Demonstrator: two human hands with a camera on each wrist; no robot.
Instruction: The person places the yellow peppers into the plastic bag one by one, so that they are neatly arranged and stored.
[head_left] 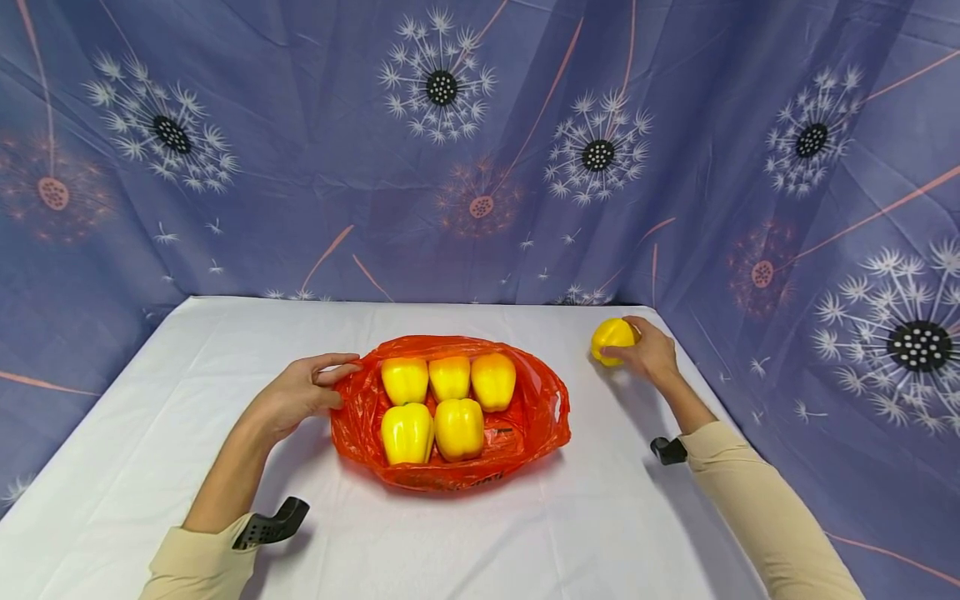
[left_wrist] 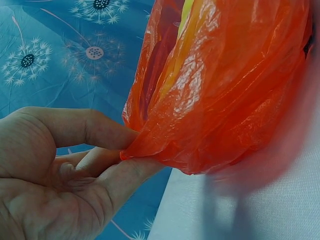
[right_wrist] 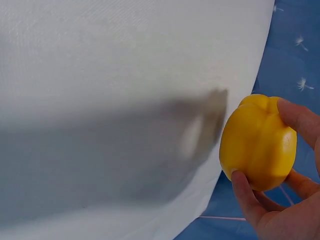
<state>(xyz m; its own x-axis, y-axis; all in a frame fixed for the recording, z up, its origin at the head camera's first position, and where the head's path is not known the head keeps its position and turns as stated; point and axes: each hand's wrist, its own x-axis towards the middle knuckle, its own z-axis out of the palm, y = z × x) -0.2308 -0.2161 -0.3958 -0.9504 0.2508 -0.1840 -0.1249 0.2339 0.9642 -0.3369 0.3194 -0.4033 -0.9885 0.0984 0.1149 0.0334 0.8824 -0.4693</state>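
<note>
A red plastic bag (head_left: 536, 429) lies spread wide on the white table, its mouth facing up. Inside sit several yellow bell peppers (head_left: 459, 429) in two rows. My left hand (head_left: 288, 400) pinches the bag's left rim between thumb and fingers; the left wrist view shows the gathered red film (left_wrist: 200, 115) at the fingertips. Toward the table's far right corner, my right hand (head_left: 651, 352) holds another yellow bell pepper (right_wrist: 257, 142), fingers on one side and thumb on the other. Its shadow falls on the cloth in the right wrist view.
The white cloth (head_left: 480, 550) covers the table around the bag. A blue curtain (head_left: 315, 167) with dandelion prints hangs behind the table and along its sides. Black wrist mounts (head_left: 273, 523) stick out from both beige sleeves.
</note>
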